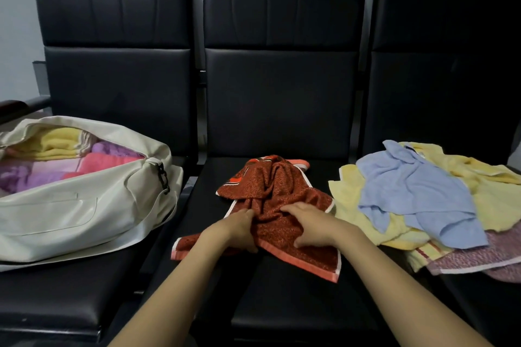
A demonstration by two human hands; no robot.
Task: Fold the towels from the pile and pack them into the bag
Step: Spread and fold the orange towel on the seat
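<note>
A black padded leatherette bench [282, 304] of three seats stands against a pale grey wall [17, 22]. On the left seat, an open cream bag [70, 205] holds folded yellow, pink and purple towels [56, 144]. On the middle seat lies a crumpled rust-orange terry towel [270, 186]; the left hand [239, 229] and right hand [308, 224] grip it with curled fingers [290, 209]. On the right seat is a loose pile of blue, yellow and mauve towels [417, 191].

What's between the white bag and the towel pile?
Head view: a crumpled red towel on the middle seat, held by left hand and right hand.
</note>
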